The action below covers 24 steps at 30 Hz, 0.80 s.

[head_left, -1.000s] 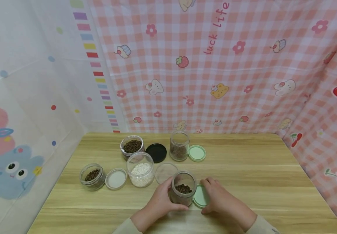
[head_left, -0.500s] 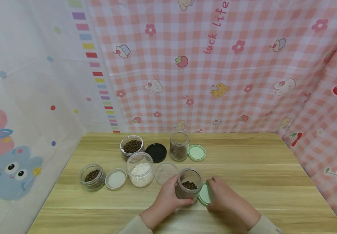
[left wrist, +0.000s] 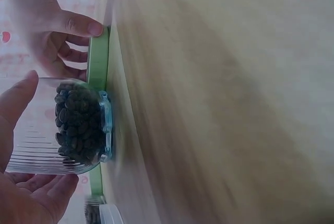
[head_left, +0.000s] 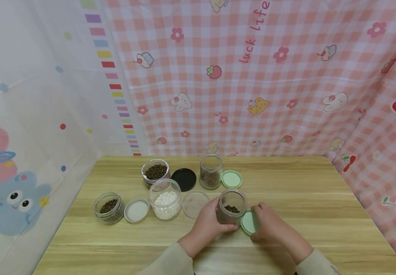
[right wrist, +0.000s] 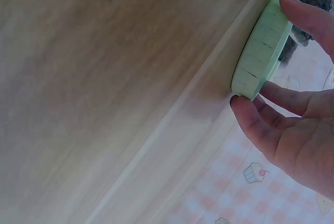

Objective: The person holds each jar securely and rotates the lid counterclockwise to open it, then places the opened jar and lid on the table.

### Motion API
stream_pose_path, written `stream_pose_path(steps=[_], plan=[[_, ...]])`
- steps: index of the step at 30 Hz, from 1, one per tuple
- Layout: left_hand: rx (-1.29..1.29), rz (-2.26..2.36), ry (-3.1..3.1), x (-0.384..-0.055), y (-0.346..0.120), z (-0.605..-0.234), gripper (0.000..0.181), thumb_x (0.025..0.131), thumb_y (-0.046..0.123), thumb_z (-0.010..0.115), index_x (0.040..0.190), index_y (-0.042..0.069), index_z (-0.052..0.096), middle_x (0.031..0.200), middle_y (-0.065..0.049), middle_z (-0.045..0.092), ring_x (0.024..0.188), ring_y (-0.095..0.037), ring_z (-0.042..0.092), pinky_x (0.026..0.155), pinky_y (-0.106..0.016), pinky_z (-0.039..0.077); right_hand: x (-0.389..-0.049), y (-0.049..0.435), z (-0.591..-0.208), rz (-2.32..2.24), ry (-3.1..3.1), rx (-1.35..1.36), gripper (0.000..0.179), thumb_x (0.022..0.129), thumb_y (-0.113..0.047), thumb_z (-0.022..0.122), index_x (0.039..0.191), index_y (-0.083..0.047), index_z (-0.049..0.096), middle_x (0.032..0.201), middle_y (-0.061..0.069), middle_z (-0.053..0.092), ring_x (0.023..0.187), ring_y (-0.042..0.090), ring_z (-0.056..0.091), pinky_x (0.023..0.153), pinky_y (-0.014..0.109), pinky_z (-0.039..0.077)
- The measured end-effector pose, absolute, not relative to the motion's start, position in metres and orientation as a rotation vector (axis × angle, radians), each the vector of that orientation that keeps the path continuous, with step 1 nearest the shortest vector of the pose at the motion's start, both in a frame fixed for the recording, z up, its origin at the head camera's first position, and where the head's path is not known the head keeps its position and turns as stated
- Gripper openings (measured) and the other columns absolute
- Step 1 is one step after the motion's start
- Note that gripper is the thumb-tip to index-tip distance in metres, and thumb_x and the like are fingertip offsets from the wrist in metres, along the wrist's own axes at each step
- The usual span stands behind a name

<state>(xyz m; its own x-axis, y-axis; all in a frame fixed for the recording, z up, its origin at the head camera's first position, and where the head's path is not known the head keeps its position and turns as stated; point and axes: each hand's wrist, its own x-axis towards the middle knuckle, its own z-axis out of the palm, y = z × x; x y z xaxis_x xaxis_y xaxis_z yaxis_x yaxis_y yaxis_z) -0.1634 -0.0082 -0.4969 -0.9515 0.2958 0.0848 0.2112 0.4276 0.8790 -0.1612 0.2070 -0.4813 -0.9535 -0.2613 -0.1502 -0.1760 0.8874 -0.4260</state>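
Note:
My left hand (head_left: 207,226) grips a clear ribbed jar (left wrist: 36,143) around its side, thumb on the near side and fingers behind. Dark brown beans (left wrist: 78,122) fill the lower part of this lidless jar, which stands upright close over the table. Right beside it, a light green lid (right wrist: 262,49) lies flat at the wooden surface. My right hand (head_left: 270,225) holds that lid by its rim, thumb on one edge and fingertips on the opposite edge. In the head view the right fingers cover the lid's right part.
Behind the hands stand a second ribbed jar (head_left: 210,173) and another green lid (head_left: 231,179). To the left are a jar of white flakes (head_left: 166,204), a clear lid (head_left: 195,205), a black lid (head_left: 183,179), two bean jars (head_left: 109,209) and a white lid (head_left: 136,210).
Both hands have moved right and slightly away from the body, taking the bean jar and the green lid along together. The other jars and lids stay where they were.

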Motion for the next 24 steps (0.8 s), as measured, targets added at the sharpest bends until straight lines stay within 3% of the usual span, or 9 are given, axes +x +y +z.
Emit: stream_pose_path(steps=[24], plan=[[0.363,1.519,2.659,-0.201,0.037,-0.497,0.085,0.061,0.029,0.090,0.134,0.015,0.048,0.129,-0.003,0.057,0.121,-0.017,0.051,0.105,-0.038,0.041,-0.198,0.236,-0.476,-0.605,2.864,-0.242,0.083,0.055,-0.016,0.089,0.123,0.012,0.049,0.115,0.029,0.049,0.097,0.040,0.050,0.080,0.052,0.050]])
